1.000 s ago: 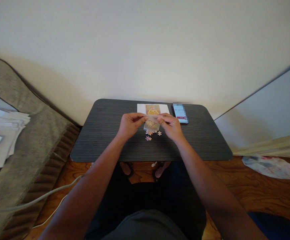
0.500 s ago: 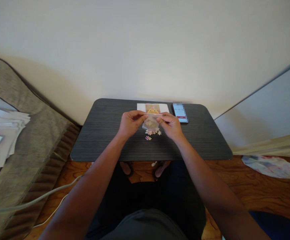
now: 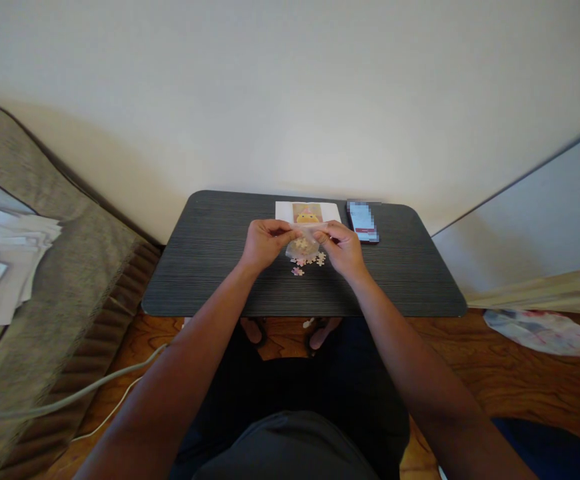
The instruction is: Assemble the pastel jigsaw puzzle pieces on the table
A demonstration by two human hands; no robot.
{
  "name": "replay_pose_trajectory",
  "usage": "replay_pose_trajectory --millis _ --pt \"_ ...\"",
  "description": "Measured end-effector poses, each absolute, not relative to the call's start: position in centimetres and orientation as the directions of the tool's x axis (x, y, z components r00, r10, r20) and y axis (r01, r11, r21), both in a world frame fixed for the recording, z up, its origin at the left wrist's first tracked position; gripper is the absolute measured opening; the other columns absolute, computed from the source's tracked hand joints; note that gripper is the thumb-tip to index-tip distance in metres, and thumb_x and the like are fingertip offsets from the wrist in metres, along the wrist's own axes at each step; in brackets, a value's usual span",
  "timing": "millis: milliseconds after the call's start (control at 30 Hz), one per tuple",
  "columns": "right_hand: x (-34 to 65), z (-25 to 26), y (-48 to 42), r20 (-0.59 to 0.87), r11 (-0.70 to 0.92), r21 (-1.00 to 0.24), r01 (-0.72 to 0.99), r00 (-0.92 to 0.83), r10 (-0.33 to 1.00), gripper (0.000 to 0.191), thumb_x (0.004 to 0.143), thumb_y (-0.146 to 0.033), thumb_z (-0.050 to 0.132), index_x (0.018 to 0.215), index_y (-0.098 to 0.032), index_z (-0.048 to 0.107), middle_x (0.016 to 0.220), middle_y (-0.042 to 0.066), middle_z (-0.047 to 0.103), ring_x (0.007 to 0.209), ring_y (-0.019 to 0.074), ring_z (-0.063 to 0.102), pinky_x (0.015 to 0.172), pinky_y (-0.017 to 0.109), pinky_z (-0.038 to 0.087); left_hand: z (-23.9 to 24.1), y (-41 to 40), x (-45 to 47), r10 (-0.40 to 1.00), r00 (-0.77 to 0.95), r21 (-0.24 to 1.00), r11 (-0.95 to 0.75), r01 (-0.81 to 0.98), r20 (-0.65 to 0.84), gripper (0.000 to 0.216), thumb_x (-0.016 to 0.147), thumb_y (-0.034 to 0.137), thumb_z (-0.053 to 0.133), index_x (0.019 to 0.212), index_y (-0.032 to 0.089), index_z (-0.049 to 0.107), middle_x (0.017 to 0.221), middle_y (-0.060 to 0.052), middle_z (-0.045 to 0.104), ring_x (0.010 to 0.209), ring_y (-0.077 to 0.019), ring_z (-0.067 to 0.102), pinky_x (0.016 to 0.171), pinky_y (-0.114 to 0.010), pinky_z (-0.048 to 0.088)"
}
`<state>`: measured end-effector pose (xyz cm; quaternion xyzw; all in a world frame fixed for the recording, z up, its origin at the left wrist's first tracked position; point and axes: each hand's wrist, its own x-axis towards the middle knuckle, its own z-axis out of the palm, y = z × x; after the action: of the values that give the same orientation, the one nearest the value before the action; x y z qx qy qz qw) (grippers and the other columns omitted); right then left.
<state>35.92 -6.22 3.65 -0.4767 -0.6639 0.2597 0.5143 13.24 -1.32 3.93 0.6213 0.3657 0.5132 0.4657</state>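
Between my hands is a small clear plastic bag [image 3: 295, 252] with jigsaw pieces showing through it. My left hand [image 3: 266, 245] pinches the bag's top edge on one side. On the other side my right hand [image 3: 341, 248] grips the same edge between thumb and fingers. Several loose jigsaw pieces [image 3: 298, 271] lie on the dark table just below the bag. Behind the hands rests a white sheet [image 3: 283, 211] with a picture of a yellow figure; its lower part is hidden by the hands and bag.
A phone [image 3: 363, 221] lies at the right of the dark table [image 3: 210, 253], near the wall. Papers [image 3: 15, 247] are on the bed at the left, and a pale cable [image 3: 95, 385] runs beside it. A plastic bag [image 3: 540, 331] lies on the floor to the right.
Both hands still hold the bag at its top edge. The bag's upper part looks spread a little, and the pieces inside show more plainly. The view has shifted slightly.
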Motion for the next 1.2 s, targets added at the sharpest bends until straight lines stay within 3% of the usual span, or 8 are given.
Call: replay_pose_trajectory --millis 100,267,500,833,1033,1200 --pt "35.8 3.6 -6.2 0.411 0.403 -0.839 0.365 -0.06 0.91 0.039 0.095 -0.069 0.081 0.104 -0.031 0.089 0.091 0.004 0.073 0.081 0.0243 0.065 0.079 0.041 0.054 4.4 -1.5 13.4 0.926 0.21 0.948 -0.316 -0.025 0.314 0.026 0.079 0.042 0.097 0.084 0.019 0.086 0.087 -0.006 0.085 0.075 -0.0188 0.076 0.076 -0.036 0.066" --pt "35.5 3.1 -6.2 0.445 0.425 -0.835 0.351 -0.026 0.895 0.033 0.101 -0.062 0.077 0.106 -0.033 0.09 0.105 0.006 0.082 0.098 0.0289 0.076 0.09 0.045 0.059 5.1 -1.5 13.2 0.892 0.291 0.931 -0.364 0.005 0.347 0.025 0.08 0.04 0.096 0.09 0.02 0.084 0.092 -0.004 0.083 0.081 -0.0189 0.076 0.078 -0.035 0.066" --pt "35.4 3.0 -6.2 0.448 0.439 -0.831 0.343 -0.056 0.892 0.028 0.102 -0.056 0.078 0.114 -0.034 0.09 0.118 0.006 0.084 0.105 0.0278 0.077 0.097 0.046 0.06 4.6 -1.2 12.9 0.878 0.292 0.91 -0.411 0.057 0.379 0.019 0.086 0.036 0.09 0.079 0.02 0.082 0.087 -0.004 0.076 0.081 -0.0166 0.068 0.075 -0.032 0.054" --pt "35.3 2.5 -5.9 0.511 0.455 -0.775 0.439 0.012 0.86 0.026 0.105 -0.051 0.076 0.103 -0.028 0.087 0.105 0.007 0.079 0.098 0.0278 0.074 0.091 0.044 0.059 3.8 -0.9 13.3 0.879 0.351 0.933 -0.357 0.041 0.321 0.026 0.081 0.037 0.092 0.083 0.019 0.073 0.074 0.003 0.062 0.061 -0.0096 0.05 0.057 -0.025 0.041" --pt "35.4 2.5 -5.6 0.494 0.464 -0.747 0.475 -0.07 0.867 0.028 0.101 -0.057 0.08 0.106 -0.03 0.087 0.106 0.005 0.08 0.098 0.027 0.073 0.089 0.043 0.057 4.6 -1.3 13.5 0.881 0.305 0.925 -0.38 -0.005 0.363 0.025 0.083 0.034 0.089 0.073 0.018 0.073 0.083 -0.002 0.069 0.076 -0.0127 0.06 0.068 -0.027 0.047" --pt "36.1 2.8 -5.5 0.483 0.455 -0.735 0.502 -0.083 0.872 0.036 0.101 -0.064 0.077 0.103 -0.029 0.086 0.099 0.004 0.079 0.092 0.0252 0.07 0.083 0.041 0.054 5.2 -1.7 13.7 0.886 0.278 0.925 -0.378 -0.032 0.372 0.025 0.081 0.031 0.091 0.074 0.018 0.071 0.079 0.0 0.066 0.074 -0.0112 0.057 0.07 -0.028 0.048"
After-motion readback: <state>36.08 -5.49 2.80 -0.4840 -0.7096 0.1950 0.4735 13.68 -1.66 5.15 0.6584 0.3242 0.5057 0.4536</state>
